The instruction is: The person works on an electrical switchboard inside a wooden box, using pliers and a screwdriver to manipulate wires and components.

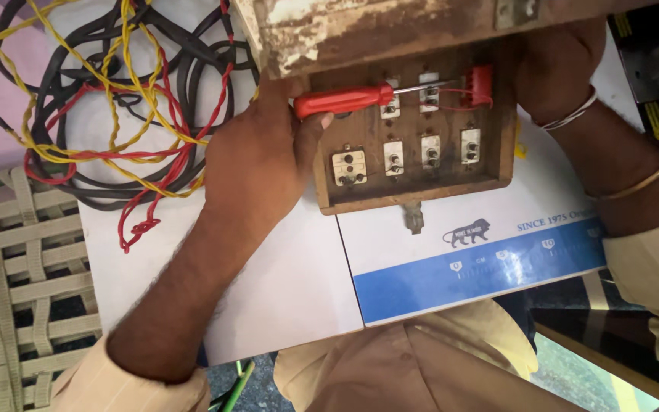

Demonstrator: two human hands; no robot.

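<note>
**Head view: a screwdriver is being worked inside a wooden switch box**

In the head view, a red-handled screwdriver (343, 99) is being held by the left hand (257, 164), whose fingers are closed firmly around the handle. The tool is being kept almost level, so that its metal shaft is reaching to the right across the open back of the wooden switch box (413, 126). The tip is being pointed toward a red terminal piece (482, 84) in the upper right part of the box, probably because a screw is sitting there.

The box is being steadied by the right hand (554, 65) at its right edge. It cannot be told whether these fingers are gripping the wood or only pressing on it, because they are partly hidden. 2 bangles (612, 149) are being worn on that wrist.

Inside the box, 7 pale switch backs are being shown in 2 rows. The box is resting on a white and blue board (451, 267). A heap of black, red and yellow wires (116, 107) is lying well apart at the upper left, and a woven webbing seat (17, 290) is showing at the lower left.
</note>
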